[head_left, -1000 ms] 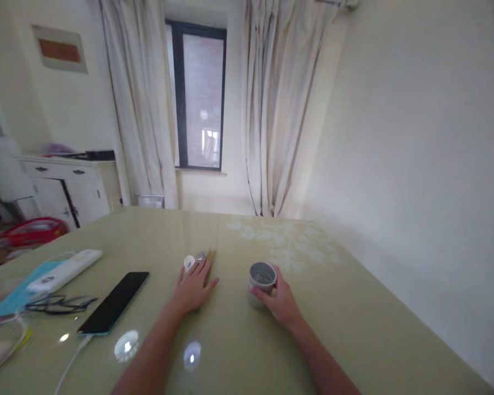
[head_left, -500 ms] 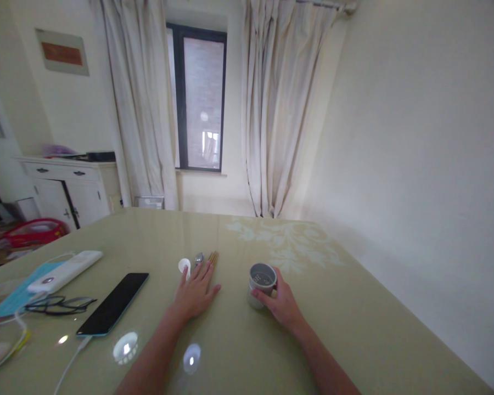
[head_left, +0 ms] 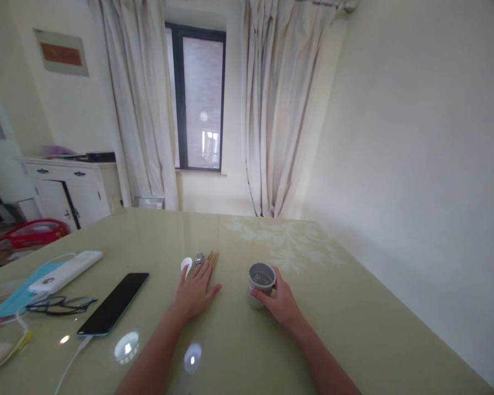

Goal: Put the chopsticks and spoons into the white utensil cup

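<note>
My left hand (head_left: 195, 291) lies palm down on the table with its fingers stretched out. Under and just past its fingertips are a white spoon (head_left: 186, 264), a metal spoon (head_left: 199, 257) and wooden chopsticks (head_left: 214, 258), their near parts hidden by the hand. To the right, my right hand (head_left: 282, 299) is wrapped round the side of a grey utensil holder (head_left: 260, 288) with small holes in its bottom. The holder stands upright on the table, and nothing shows inside it.
On the left of the glossy table (head_left: 247, 351) lie a black phone (head_left: 113, 304) with a white cable, folded glasses (head_left: 60, 305), a white power strip-like device (head_left: 66, 271) and a blue mask (head_left: 22, 293). A wall (head_left: 415, 164) runs along the right edge.
The white spoon's bowl has shifted slightly right, toward the metal spoon, and the left fingers have drawn in a little. My right hand and the holder stay where they were.
</note>
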The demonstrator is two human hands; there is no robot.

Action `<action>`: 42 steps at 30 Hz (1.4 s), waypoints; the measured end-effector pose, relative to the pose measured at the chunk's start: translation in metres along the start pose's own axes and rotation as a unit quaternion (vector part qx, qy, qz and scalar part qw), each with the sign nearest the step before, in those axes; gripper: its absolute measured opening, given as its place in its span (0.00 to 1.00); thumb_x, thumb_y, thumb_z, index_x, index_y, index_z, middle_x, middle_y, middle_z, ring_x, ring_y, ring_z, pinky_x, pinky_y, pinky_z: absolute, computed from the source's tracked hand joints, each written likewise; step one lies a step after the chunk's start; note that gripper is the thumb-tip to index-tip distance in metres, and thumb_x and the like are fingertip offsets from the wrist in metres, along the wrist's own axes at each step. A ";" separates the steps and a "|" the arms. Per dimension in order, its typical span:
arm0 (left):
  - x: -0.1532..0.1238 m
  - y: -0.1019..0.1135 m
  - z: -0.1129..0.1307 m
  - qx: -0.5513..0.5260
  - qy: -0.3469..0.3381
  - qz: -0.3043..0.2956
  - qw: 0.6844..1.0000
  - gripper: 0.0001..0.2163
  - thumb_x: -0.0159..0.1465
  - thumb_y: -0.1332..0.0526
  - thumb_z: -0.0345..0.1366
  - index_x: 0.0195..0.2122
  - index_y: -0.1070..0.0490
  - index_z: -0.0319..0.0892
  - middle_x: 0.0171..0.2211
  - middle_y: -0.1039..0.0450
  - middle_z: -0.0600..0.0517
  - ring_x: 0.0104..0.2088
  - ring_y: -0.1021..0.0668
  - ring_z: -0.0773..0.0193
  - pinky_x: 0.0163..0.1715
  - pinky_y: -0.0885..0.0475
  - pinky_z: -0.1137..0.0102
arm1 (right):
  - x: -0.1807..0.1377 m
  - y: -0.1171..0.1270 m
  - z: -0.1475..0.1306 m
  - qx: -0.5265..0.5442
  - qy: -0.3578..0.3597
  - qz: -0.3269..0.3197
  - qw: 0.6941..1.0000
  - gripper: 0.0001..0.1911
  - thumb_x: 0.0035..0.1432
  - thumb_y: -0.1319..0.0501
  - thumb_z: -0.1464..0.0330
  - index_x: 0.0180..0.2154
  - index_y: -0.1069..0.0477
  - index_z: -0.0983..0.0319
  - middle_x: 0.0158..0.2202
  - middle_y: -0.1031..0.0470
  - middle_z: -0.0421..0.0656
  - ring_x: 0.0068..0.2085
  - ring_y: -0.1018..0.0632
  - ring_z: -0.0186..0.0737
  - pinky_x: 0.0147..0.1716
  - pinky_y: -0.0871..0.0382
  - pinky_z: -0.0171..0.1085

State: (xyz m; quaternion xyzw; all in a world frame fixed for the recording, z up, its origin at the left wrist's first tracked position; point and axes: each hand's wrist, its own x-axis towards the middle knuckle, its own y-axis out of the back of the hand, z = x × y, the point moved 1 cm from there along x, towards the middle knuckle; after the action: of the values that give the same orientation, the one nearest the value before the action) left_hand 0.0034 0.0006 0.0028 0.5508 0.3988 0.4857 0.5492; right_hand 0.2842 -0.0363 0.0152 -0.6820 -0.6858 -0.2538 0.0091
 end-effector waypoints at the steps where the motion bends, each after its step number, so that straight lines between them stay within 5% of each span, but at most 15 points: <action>1: 0.000 0.000 -0.001 -0.002 -0.003 -0.001 1.000 0.32 0.74 0.49 0.50 0.76 0.44 0.44 0.77 0.48 0.45 0.76 0.41 0.48 0.76 0.59 0.41 | 0.000 0.000 0.000 0.000 0.003 0.001 1.000 0.32 0.55 0.24 0.55 0.55 0.31 0.58 0.53 0.17 0.50 0.53 0.17 0.54 0.57 0.25 0.53; 8: 0.001 -0.007 0.000 0.001 -0.028 0.033 0.999 0.28 0.73 0.47 0.43 0.74 0.39 0.45 0.73 0.37 0.44 0.74 0.35 0.50 0.75 0.49 0.47 | -0.002 0.000 -0.004 -0.003 0.003 0.000 1.000 0.32 0.55 0.25 0.56 0.56 0.31 0.58 0.52 0.16 0.50 0.52 0.16 0.54 0.57 0.25 0.53; 13: 0.004 -0.017 0.013 0.026 -0.050 0.099 0.993 0.29 0.73 0.50 0.40 0.75 0.40 0.38 0.76 0.43 0.42 0.75 0.37 0.50 0.75 0.46 0.50 | -0.001 0.000 -0.003 -0.001 0.002 -0.004 1.000 0.31 0.55 0.25 0.56 0.56 0.31 0.58 0.52 0.16 0.51 0.52 0.16 0.54 0.57 0.25 0.53; 21: 0.018 -0.037 0.026 -0.008 0.006 0.072 0.997 0.32 0.75 0.52 0.47 0.73 0.40 0.30 0.75 0.45 0.34 0.75 0.39 0.46 0.74 0.42 0.51 | -0.002 -0.001 -0.005 -0.001 0.000 0.000 1.000 0.32 0.55 0.24 0.56 0.56 0.31 0.58 0.52 0.17 0.50 0.52 0.16 0.54 0.57 0.25 0.53; 24: 0.014 -0.033 0.028 -0.001 0.008 0.080 0.997 0.32 0.75 0.52 0.46 0.73 0.40 0.28 0.75 0.44 0.34 0.75 0.38 0.47 0.74 0.42 0.52 | -0.002 -0.001 -0.004 0.007 -0.002 -0.007 1.000 0.32 0.55 0.25 0.55 0.56 0.31 0.58 0.52 0.17 0.50 0.52 0.17 0.54 0.57 0.25 0.53; 31: -0.001 -0.006 0.035 0.008 0.033 0.083 0.996 0.23 0.72 0.52 0.30 0.61 0.24 0.33 0.62 0.23 0.35 0.62 0.21 0.44 0.62 0.27 0.54 | -0.001 -0.001 0.001 0.010 0.008 -0.023 1.000 0.33 0.55 0.24 0.55 0.56 0.30 0.58 0.52 0.17 0.50 0.53 0.17 0.53 0.57 0.25 0.52; 42: -0.003 0.011 0.038 0.009 0.042 0.085 0.996 0.18 0.71 0.49 0.30 0.52 0.19 0.39 0.53 0.20 0.38 0.57 0.21 0.46 0.58 0.27 0.55 | -0.003 0.001 -0.005 0.043 0.012 -0.050 0.998 0.36 0.51 0.21 0.53 0.56 0.28 0.58 0.54 0.17 0.51 0.54 0.17 0.57 0.58 0.25 0.54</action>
State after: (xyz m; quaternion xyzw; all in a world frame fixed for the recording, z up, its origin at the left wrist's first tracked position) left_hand 0.0383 -0.0110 0.0165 0.5667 0.3776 0.5494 0.4842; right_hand 0.2839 -0.0413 0.0189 -0.6429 -0.7291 -0.2324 0.0346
